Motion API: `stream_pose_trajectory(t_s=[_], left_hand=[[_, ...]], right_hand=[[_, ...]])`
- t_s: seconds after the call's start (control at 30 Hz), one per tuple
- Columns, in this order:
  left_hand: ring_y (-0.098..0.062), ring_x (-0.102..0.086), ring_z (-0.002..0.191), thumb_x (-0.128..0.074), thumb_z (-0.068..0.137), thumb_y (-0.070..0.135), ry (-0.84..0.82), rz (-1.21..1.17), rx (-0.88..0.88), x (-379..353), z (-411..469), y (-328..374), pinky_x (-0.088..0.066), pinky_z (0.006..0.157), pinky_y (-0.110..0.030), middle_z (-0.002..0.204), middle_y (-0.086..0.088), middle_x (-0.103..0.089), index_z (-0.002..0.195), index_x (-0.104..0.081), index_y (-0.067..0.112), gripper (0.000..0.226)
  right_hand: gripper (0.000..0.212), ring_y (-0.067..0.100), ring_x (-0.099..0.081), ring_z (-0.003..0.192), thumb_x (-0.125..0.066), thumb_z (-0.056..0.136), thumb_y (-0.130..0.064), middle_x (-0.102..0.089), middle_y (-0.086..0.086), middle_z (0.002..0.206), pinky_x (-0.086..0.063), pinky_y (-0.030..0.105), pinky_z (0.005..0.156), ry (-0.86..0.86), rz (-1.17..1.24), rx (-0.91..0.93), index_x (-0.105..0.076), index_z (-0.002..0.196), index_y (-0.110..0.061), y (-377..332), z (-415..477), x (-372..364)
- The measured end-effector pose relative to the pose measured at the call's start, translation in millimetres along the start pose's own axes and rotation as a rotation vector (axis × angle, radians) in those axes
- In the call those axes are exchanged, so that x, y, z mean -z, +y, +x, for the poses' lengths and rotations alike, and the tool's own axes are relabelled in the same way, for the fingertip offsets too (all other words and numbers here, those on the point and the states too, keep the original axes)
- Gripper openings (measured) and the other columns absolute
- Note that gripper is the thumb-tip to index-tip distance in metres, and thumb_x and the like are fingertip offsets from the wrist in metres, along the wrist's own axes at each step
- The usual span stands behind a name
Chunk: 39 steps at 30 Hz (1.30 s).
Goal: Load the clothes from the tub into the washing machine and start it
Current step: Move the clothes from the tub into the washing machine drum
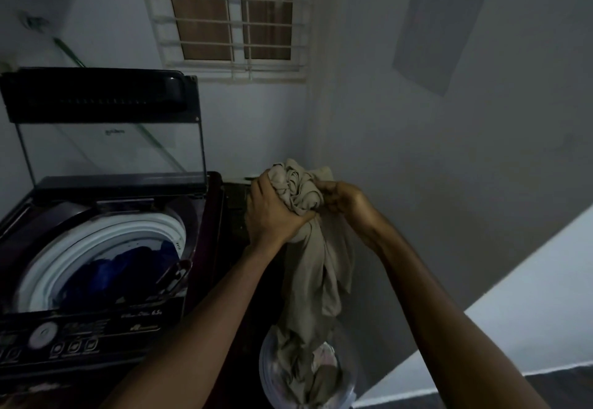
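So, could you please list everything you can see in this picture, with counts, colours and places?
washing machine: one, dark, on the left
lid: one, clear glass in a dark frame, standing open at the back of the machine
blue clothes: count unclear, inside the white-rimmed drum
dial: one, pale, on the front panel beside small buttons
cloth: one, beige, held up right of the machine, its end trailing into the tub
tub: one, pale, bottom centre, holding more pale laundry
window: one, white grille, top centre
paper: one, pale sheet, on the right wall
left hand: one, fingers gripping the bunched cloth
right hand: one, fingers gripping the cloth's other side
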<state>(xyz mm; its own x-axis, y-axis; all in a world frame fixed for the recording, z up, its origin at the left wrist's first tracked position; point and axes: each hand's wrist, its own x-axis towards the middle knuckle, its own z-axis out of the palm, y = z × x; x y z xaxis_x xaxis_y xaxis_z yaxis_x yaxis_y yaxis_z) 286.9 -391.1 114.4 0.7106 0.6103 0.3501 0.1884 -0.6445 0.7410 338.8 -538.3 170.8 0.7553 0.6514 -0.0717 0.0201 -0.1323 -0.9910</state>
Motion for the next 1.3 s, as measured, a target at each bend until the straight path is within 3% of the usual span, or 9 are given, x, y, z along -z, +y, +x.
stream_pose_trajectory(t_s=[0.1,0.17,0.3,0.43,0.57,0.73,0.87,1.17,1.3], left_hand=[[-0.029,-0.051,0.118,-0.08,0.047,0.061,0.06,-0.027,0.05,5,9,9,-0.048,0.087,-0.041,0.129,-0.005,-0.049,0.131,-0.037,0.018,0.103],[-0.03,-0.052,0.118,-0.084,0.05,0.055,0.101,-0.037,0.097,8,17,13,-0.047,0.086,-0.04,0.13,-0.007,-0.049,0.131,-0.038,0.016,0.101],[-0.029,-0.055,0.114,-0.083,0.051,0.054,0.12,-0.176,0.215,11,27,22,-0.048,0.085,-0.039,0.129,-0.006,-0.052,0.129,-0.038,0.019,0.096],[-0.026,-0.059,0.11,-0.08,0.047,0.056,0.125,-0.384,0.334,13,29,22,-0.051,0.089,-0.04,0.125,-0.002,-0.057,0.125,-0.043,0.023,0.092],[-0.029,-0.056,0.114,-0.079,0.049,0.058,0.165,-0.294,0.318,33,37,-1,-0.048,0.089,-0.039,0.13,-0.005,-0.054,0.128,-0.041,0.019,0.095],[-0.034,-0.053,0.114,-0.08,0.051,0.063,0.156,0.047,0.157,49,37,-22,-0.051,0.084,-0.046,0.129,-0.01,-0.048,0.129,-0.035,0.017,0.101],[-0.033,-0.049,0.12,-0.077,0.05,0.064,0.09,0.093,0.043,43,32,-17,-0.048,0.091,-0.046,0.132,-0.009,-0.045,0.135,-0.032,0.017,0.107],[-0.025,-0.002,0.145,-0.086,0.046,0.062,-0.482,-0.154,0.034,80,40,-57,-0.016,0.119,-0.045,0.153,0.002,-0.003,0.151,0.011,0.032,0.146],[-0.025,0.001,0.147,-0.081,0.029,0.078,-0.447,-0.13,0.057,84,33,-74,-0.017,0.119,-0.05,0.156,0.004,0.002,0.148,0.019,0.038,0.16]], right_hand=[[0.051,0.02,-0.052,0.125,-0.059,0.083,-0.015,-0.055,0.008,0.133,-0.046,0.007,0.085,0.14,-0.037,0.084,-0.052,0.132,-0.003,22,-5,11],[0.078,0.011,-0.038,0.135,-0.072,0.08,-0.02,-0.037,-0.006,0.147,-0.039,0.009,0.095,0.228,-0.163,0.139,-0.032,0.147,-0.014,57,-15,15],[0.139,0.009,-0.023,0.142,-0.084,0.047,-0.068,-0.016,-0.01,0.157,-0.027,0.037,0.114,0.25,-0.471,-0.044,-0.001,0.151,-0.028,138,-18,-8],[0.076,0.023,-0.05,0.125,-0.075,0.075,-0.044,-0.051,0.012,0.137,-0.042,0.044,0.106,0.334,-0.34,-0.042,-0.046,0.135,-0.007,186,-2,-18],[0.027,0.036,-0.061,0.11,-0.058,0.09,-0.01,-0.066,0.019,0.112,-0.048,0.038,0.086,0.496,-0.253,-0.088,-0.064,0.114,-0.002,163,-6,15],[0.026,0.027,-0.065,0.096,-0.058,0.086,-0.024,-0.068,0.009,0.105,-0.052,0.037,0.075,0.674,-0.083,0.084,-0.064,0.107,-0.011,69,0,40],[0.022,0.016,-0.057,0.099,-0.059,0.091,-0.006,-0.064,0.009,0.111,-0.042,0.01,0.075,0.492,-0.296,0.197,-0.062,0.113,-0.004,5,33,-5],[0.02,0.021,-0.067,0.095,-0.063,0.081,-0.018,-0.073,0.004,0.1,-0.055,0.043,0.084,0.398,-0.471,0.054,-0.073,0.099,-0.015,-6,65,-78],[0.032,0.024,-0.067,0.096,-0.056,0.077,-0.009,-0.072,0.009,0.103,-0.055,0.047,0.087,0.258,-0.399,-0.031,-0.071,0.105,-0.006,-10,62,-105]])
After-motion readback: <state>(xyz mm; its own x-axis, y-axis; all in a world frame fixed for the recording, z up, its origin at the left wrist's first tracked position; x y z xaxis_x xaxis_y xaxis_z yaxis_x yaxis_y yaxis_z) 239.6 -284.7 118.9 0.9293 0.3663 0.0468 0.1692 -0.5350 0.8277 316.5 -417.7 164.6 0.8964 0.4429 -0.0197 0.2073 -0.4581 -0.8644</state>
